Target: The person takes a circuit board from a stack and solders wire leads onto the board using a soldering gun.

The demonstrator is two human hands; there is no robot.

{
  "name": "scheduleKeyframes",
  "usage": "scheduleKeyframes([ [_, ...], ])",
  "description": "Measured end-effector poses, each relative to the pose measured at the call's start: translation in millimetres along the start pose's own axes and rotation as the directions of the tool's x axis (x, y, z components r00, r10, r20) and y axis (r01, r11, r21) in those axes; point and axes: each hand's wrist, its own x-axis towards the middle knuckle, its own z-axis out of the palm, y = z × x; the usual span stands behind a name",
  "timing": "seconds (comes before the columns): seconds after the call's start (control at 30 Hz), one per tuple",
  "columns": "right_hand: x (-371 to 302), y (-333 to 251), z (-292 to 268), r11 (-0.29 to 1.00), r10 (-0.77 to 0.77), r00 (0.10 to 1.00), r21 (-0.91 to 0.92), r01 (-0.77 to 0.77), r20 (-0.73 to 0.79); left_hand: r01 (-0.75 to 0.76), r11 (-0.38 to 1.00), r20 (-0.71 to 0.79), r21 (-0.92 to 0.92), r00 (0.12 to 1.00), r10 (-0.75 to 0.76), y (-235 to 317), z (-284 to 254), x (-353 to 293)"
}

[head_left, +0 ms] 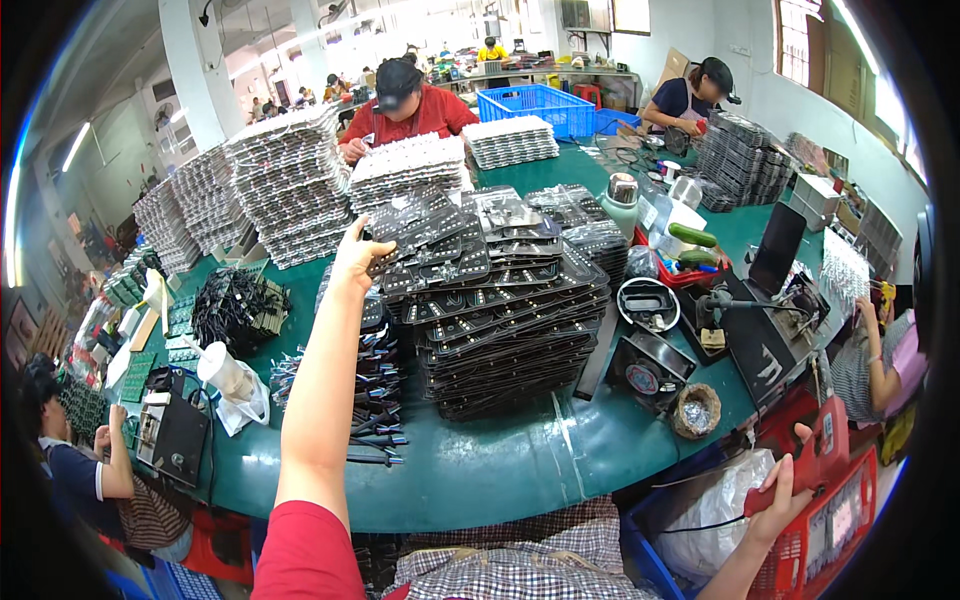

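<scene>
No words or numbers can be read; toward four o'clock a round emblem (642, 378) marks a black box (658, 350), nearer three o'clock white strokes (771, 367) mark a black case (752, 342)

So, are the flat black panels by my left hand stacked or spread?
Stacked: the panels lie one above another, layered edges showing.

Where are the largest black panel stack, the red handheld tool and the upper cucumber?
Largest black panel stack (508, 345): head view, front edges.
Red handheld tool (830, 450): head view, on its body.
Upper cucumber (692, 235): head view, middle of skin.
</scene>
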Motion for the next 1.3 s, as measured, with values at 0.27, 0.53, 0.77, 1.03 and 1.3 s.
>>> scheduleKeyframes([
  [0.27, 1, 0, 2, 1.000, -0.005, 1.000, -0.012, 0.005, 0.007, 0.274, 0.950, 0.033, -0.150, 0.962, -0.272, 5, -30, 1],
  [0.53, -2, 0, 6, 1.000, 0.016, 1.000, -0.008, -0.016, 0.025, 0.493, 0.868, 0.188, -0.060, 0.859, -0.475, -3, -58, 4],
  [0.77, -5, -4, 10, 1.000, 0.018, 0.999, -0.001, -0.018, 0.045, 0.434, 0.901, 0.133, -0.014, 0.894, -0.429, -3, -55, -13],
  [1.03, -4, 4, -4, 1.000, -0.017, 0.998, 0.012, 0.017, 0.060, 0.182, 0.981, 0.168, -0.073, 0.971, -0.168, -6, -52, -31],
  [1.3, -7, 10, -8, 0.999, -0.041, 0.998, 0.023, 0.040, 0.053, -0.175, 0.859, 0.243, -0.481, 0.915, 0.323, 4, -60, -80],
])
